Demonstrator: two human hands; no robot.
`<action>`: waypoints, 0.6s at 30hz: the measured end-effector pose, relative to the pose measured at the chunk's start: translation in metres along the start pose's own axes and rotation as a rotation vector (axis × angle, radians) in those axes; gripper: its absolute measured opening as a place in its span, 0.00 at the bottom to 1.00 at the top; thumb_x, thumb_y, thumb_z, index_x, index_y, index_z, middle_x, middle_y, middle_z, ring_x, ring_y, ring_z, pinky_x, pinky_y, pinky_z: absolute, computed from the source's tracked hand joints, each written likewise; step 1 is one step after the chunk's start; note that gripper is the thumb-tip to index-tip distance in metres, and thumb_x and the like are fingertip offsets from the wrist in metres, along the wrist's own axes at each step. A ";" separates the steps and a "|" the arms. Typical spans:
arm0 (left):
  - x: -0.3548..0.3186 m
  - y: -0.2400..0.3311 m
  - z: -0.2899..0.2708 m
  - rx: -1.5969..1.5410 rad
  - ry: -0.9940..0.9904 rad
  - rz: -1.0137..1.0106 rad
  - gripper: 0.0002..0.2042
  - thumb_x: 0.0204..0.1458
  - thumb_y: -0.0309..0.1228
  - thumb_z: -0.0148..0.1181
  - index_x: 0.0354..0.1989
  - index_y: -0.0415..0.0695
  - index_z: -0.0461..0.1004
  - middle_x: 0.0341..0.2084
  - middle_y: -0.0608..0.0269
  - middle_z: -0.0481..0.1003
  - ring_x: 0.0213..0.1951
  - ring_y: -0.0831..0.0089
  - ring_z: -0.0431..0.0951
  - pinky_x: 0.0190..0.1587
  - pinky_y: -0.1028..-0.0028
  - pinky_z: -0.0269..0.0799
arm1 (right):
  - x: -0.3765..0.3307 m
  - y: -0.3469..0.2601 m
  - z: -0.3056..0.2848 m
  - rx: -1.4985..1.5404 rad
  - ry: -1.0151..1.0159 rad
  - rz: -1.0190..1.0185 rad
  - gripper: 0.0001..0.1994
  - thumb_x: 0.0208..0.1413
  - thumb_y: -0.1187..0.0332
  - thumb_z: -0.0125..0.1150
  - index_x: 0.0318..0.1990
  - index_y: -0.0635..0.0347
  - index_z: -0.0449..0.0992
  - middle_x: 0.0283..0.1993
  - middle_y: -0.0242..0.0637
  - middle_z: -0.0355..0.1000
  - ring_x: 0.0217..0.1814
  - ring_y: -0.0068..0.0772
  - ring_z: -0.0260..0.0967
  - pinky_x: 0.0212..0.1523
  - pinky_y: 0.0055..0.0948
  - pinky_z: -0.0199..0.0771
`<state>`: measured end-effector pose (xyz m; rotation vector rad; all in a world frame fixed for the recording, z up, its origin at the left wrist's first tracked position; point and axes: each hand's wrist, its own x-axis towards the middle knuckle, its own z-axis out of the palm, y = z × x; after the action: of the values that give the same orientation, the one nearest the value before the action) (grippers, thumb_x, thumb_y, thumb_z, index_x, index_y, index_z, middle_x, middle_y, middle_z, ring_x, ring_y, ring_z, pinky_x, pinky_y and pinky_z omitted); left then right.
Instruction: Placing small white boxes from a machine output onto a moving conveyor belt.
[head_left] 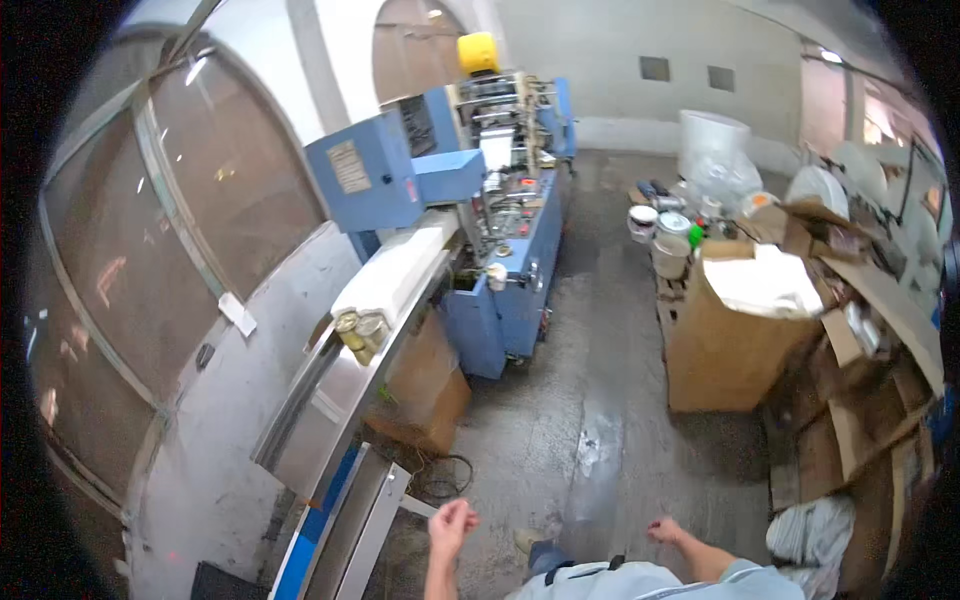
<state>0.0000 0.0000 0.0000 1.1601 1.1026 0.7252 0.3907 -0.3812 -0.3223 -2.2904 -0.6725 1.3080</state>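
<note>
My left hand [452, 524] hung low over the wet concrete floor [590, 440], its fingers curled loosely inward and holding nothing. It was just right of the slanted steel chute [345, 500] with its blue edge, the nearest thing to it, though not touching. My right hand [668, 529] was lower and farther right, also empty; its fingers seemed half bent, but it was small and blurred there, so I could not tell for sure.

Ahead on the left stood the long blue machine [510, 260]. A pale rectangular label [349, 166] sat on the face of its big blue box, with a small red sticker [410, 190] at the box's lower right corner. A yellow drum-shaped cap [478, 52] topped the far end. On the steel conveyor rail below the box, two small jars [361, 331] stood side by side, next to a white stack of sheets [395, 268].

To the right, a tall open brown carton [725, 350] held white sheets, with white tubs [665, 238] crowded just behind it and flattened cardboard [870, 400] leaning beside it. A clear plastic bag [715, 150] stood farther back. A small white tag [238, 313] was stuck on the grey wall below the windows at left.
</note>
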 end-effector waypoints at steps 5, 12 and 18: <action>0.173 0.103 -0.028 0.048 0.092 0.283 0.15 0.61 0.38 0.57 0.41 0.36 0.76 0.16 0.69 0.71 0.18 0.82 0.68 0.21 0.79 0.62 | 0.024 -0.096 -0.009 0.522 -0.151 0.237 0.07 0.54 0.68 0.64 0.32 0.63 0.80 0.22 0.32 0.73 0.19 0.25 0.67 0.18 0.27 0.66; 0.383 0.160 -0.099 -0.301 0.627 0.340 0.39 0.58 0.36 0.61 0.70 0.40 0.41 0.29 0.61 0.74 0.22 0.80 0.71 0.22 0.79 0.65 | 0.134 -0.228 -0.020 0.272 0.001 0.183 0.11 0.53 0.69 0.64 0.41 0.67 0.80 0.29 0.37 0.78 0.26 0.27 0.73 0.25 0.28 0.73; 0.533 0.179 -0.152 -0.078 0.607 0.032 0.44 0.54 0.46 0.64 0.70 0.38 0.43 0.34 0.57 0.73 0.25 0.74 0.70 0.21 0.75 0.64 | 0.243 -0.363 -0.040 0.277 -0.106 0.102 0.07 0.54 0.70 0.64 0.36 0.65 0.79 0.26 0.34 0.74 0.22 0.26 0.70 0.24 0.27 0.73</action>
<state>0.0490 0.5803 0.0119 0.9095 1.5404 1.1797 0.4600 0.0476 -0.2604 -2.0663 -0.3830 1.4772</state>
